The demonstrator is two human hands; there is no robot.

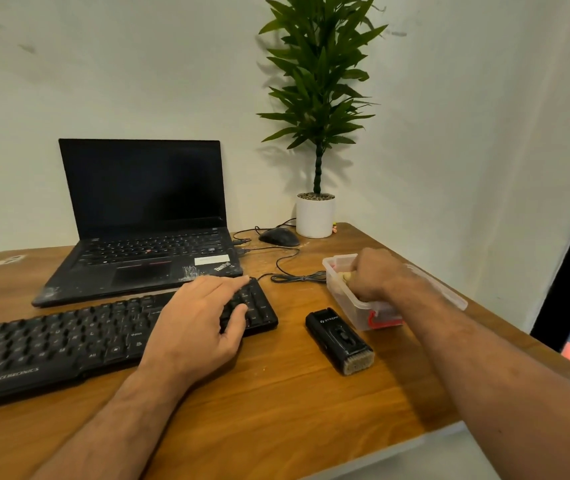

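Left hand lies flat, fingers straight, on right end of keyboard. Right hand, further right, sits in clear box, fingers curled round yellowish item. Hands apart.

Keyboard before laptop; brush right of keyboard; box behind brush; mouse before plant.

One wooden surface is carrying one open laptop, one black keyboard, one mouse, one potted plant, one clear plastic container and one black brush tool. Two hands are showing, one left hand and one right hand. One yellowish item is peeking out inside the container.
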